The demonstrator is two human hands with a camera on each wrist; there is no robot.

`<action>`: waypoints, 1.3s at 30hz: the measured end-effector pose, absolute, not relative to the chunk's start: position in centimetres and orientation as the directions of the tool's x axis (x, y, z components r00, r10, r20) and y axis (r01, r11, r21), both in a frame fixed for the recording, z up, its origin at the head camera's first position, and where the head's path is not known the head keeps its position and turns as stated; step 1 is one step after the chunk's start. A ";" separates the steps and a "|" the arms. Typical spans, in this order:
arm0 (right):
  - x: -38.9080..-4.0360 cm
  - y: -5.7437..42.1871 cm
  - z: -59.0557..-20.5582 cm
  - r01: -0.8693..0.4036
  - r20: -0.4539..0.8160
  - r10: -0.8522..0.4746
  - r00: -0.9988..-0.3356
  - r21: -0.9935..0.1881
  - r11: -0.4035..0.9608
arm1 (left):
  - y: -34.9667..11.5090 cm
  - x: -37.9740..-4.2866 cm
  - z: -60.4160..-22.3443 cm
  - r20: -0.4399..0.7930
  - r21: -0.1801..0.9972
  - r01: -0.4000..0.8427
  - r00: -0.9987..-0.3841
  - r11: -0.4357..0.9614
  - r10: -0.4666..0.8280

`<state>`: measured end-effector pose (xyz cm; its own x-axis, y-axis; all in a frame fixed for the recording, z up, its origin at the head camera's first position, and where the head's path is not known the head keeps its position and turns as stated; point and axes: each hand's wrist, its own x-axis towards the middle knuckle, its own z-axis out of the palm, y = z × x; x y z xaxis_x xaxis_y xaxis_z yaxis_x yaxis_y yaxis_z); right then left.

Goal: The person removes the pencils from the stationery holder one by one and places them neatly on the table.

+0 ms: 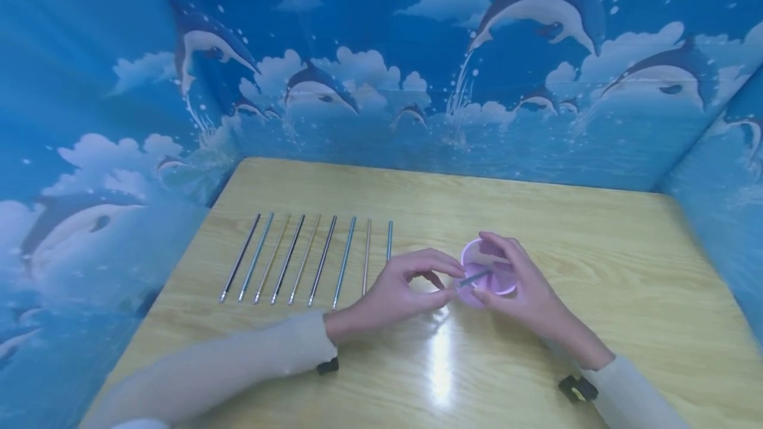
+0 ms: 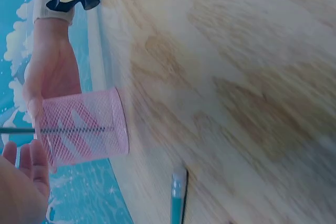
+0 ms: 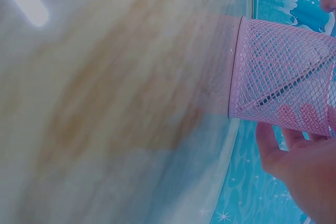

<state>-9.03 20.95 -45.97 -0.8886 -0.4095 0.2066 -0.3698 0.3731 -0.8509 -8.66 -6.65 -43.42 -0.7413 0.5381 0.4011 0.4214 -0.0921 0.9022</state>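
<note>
A pink mesh pen cup (image 1: 505,283) stands upright on the table, with a dark green pencil (image 1: 475,278) leaning inside it and sticking out past the rim. My right hand (image 1: 527,290) holds the cup from its right side, thumb near and fingers round the far side. Close to the pencil's upper end is my left hand (image 1: 405,286), its fingers loosely bent. In the left wrist view its fingers (image 2: 39,163) lie just beside the pencil, with a small gap showing. Through the mesh in the right wrist view, the pencil slants down toward the base of the cup (image 3: 283,72).
Left of my hands, several pencils (image 1: 290,260) in dark, teal and gold tones lie in a spaced row on the wooden table (image 1: 572,217). The rightmost, a teal pencil (image 1: 390,240), is partly behind my left hand. A dolphin-print curtain (image 1: 369,131) surrounds the table.
</note>
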 end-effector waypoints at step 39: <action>-9.2 21.1 -46.3 -0.342 0.177 -0.394 -0.902 -0.850 0.401 | -5.3 -10.1 -38.1 0.574 0.801 0.472 -0.781 -0.368 0.247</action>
<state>-9.18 21.15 -46.32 -0.9020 -0.3937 0.1773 -0.3421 0.4011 -0.8497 -10.06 -5.29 -38.15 -0.7806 0.2473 0.5740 0.4723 -0.3683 0.8008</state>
